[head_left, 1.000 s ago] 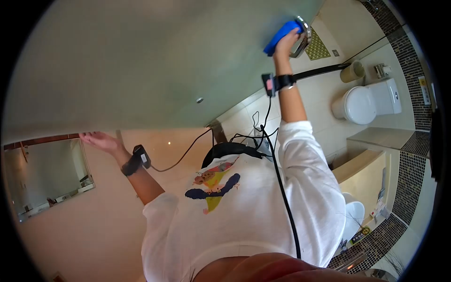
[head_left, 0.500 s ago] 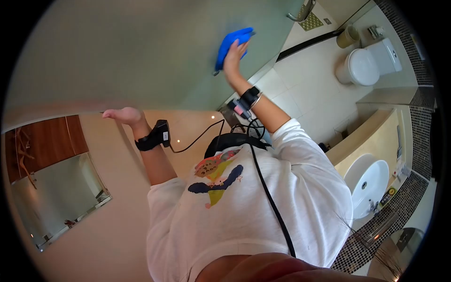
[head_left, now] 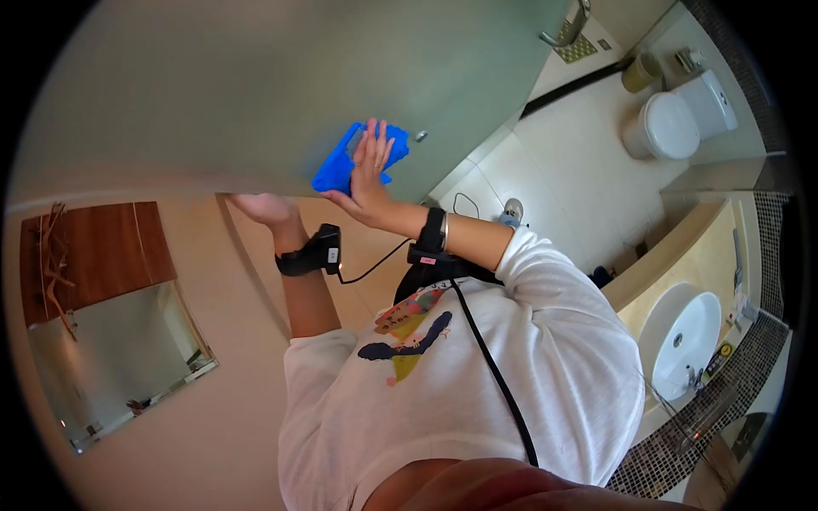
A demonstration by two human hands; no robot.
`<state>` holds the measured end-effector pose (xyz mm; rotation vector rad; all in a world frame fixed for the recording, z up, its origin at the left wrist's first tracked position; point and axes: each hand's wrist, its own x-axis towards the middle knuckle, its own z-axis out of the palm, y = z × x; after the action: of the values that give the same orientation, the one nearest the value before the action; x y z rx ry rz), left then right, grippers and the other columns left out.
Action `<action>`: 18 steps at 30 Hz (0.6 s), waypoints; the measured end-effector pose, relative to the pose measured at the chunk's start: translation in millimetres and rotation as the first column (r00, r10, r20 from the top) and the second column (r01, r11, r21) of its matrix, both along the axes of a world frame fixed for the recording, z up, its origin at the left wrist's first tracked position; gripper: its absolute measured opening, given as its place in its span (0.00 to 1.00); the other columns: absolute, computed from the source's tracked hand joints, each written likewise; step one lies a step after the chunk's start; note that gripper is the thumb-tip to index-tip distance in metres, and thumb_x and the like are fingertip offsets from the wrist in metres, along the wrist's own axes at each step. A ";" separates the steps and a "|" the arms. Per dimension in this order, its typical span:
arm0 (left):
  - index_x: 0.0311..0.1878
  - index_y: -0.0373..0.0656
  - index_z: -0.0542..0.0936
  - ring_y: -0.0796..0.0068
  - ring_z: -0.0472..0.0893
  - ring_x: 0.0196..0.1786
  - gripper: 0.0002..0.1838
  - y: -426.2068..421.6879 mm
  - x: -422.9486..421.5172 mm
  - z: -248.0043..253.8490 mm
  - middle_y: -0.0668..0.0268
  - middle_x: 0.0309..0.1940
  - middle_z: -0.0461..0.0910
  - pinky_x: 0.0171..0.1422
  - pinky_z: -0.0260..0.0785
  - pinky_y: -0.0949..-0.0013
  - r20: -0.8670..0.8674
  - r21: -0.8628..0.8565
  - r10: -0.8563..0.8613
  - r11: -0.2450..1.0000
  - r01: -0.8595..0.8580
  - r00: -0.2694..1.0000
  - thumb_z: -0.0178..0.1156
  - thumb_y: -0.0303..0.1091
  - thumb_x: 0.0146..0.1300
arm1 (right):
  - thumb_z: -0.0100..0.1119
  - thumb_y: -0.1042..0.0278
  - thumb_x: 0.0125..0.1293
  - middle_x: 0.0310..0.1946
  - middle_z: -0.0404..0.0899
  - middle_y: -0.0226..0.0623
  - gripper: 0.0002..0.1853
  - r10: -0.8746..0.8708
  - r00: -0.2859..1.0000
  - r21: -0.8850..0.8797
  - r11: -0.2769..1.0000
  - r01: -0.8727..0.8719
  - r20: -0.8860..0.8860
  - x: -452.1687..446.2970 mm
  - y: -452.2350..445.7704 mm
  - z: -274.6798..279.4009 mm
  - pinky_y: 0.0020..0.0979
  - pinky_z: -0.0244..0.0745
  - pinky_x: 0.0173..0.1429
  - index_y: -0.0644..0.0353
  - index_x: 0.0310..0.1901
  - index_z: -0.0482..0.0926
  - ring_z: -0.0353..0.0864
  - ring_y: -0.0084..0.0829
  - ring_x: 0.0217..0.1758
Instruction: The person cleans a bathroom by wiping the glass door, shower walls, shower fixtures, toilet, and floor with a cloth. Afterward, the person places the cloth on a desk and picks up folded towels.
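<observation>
A crumpled blue cloth [head_left: 334,173] lies against a large frosted glass panel [head_left: 213,102]. My right hand [head_left: 368,175] presses it there, palm toward the glass, fingers stretched over the cloth and thumb out to the left. My left hand [head_left: 271,209] is at the panel's lower edge, left of the cloth. Its fingers are mostly hidden at that edge, so its grip cannot be made out. Black straps with small boxes sit on both wrists, and a cable runs from the left one. A small metal fitting [head_left: 421,136] shows on the glass right of the cloth.
A metal handle [head_left: 567,25] is on the panel's far right. Beyond stand a toilet [head_left: 669,126], a bin [head_left: 641,72] and a counter with a round white basin [head_left: 677,345]. On the left are a mirror [head_left: 119,358] and a wooden panel [head_left: 111,255]. A black cable crosses my shirt.
My right hand has moved the blue cloth down and left across the glass, closer to my left hand. My left hand has shifted slightly right. The view has shifted a little.
</observation>
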<state>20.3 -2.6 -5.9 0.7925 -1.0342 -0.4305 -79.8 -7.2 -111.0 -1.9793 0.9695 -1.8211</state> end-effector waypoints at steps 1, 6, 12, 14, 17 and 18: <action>0.63 0.40 0.57 0.66 0.60 0.61 0.26 -0.8 -4.5 3.4 0.63 0.61 0.58 0.64 0.53 0.63 -0.020 0.017 0.007 1.000 -0.007 1.000 0.32 0.47 0.69 | 0.57 0.46 0.54 0.68 0.28 0.55 0.49 0.022 1.000 -0.022 1.000 -0.022 -0.004 -3.5 -12.3 9.3 0.66 0.22 0.61 0.66 0.66 0.40 0.27 0.63 0.69; 0.67 0.38 0.51 0.63 0.45 0.71 0.28 14.0 3.7 4.4 0.59 0.70 0.41 0.69 0.42 0.60 0.338 -0.051 0.230 0.973 -0.227 0.912 0.41 0.40 0.67 | 0.57 0.44 0.50 0.64 0.58 0.24 0.34 -0.213 0.924 -0.446 0.893 0.053 -0.316 -21.1 -40.0 74.4 0.59 0.30 0.65 0.49 0.59 0.67 0.51 0.47 0.68; 0.67 0.40 0.53 0.65 0.46 0.70 0.31 32.7 -0.3 32.5 0.59 0.69 0.42 0.68 0.43 0.57 0.509 -0.187 0.299 0.954 -0.235 0.808 0.50 0.36 0.61 | 0.58 0.50 0.49 0.63 0.60 0.22 0.29 -0.342 0.882 -0.675 0.737 0.037 -0.325 -37.8 -48.7 182.6 0.49 0.40 0.67 0.47 0.55 0.71 0.56 0.37 0.66; 0.66 0.39 0.55 0.65 0.49 0.69 0.30 32.4 2.6 34.3 0.59 0.69 0.45 0.68 0.44 0.58 0.437 -0.157 0.229 0.972 -0.177 0.870 0.49 0.36 0.62 | 0.52 0.56 0.56 0.63 0.60 0.36 0.27 -0.250 0.915 -0.675 0.738 -0.031 -0.316 -33.5 -41.5 215.8 0.49 0.40 0.67 0.59 0.57 0.68 0.52 0.46 0.68; 0.64 0.39 0.59 0.65 0.51 0.69 0.28 30.8 -1.5 33.1 0.58 0.67 0.51 0.66 0.48 0.62 0.432 -0.156 0.237 0.970 -0.186 0.870 0.49 0.39 0.62 | 0.47 0.54 0.59 0.62 0.62 0.34 0.26 -0.324 0.919 -0.654 0.749 0.105 -0.223 -19.0 -31.9 239.2 0.48 0.41 0.67 0.58 0.57 0.69 0.55 0.46 0.67; 0.64 0.39 0.59 0.65 0.51 0.69 0.28 29.9 0.6 29.4 0.58 0.67 0.51 0.66 0.48 0.62 0.429 -0.165 0.238 0.969 -0.184 0.871 0.49 0.39 0.62 | 0.47 0.54 0.59 0.62 0.62 0.34 0.26 -0.328 0.918 -0.661 0.743 0.107 -0.221 -10.1 -29.0 240.7 0.48 0.41 0.67 0.58 0.57 0.69 0.55 0.46 0.67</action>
<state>20.9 27.4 23.5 0.9088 -1.3689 0.0112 -89.8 -36.2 129.7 -2.7509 0.7395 -2.2179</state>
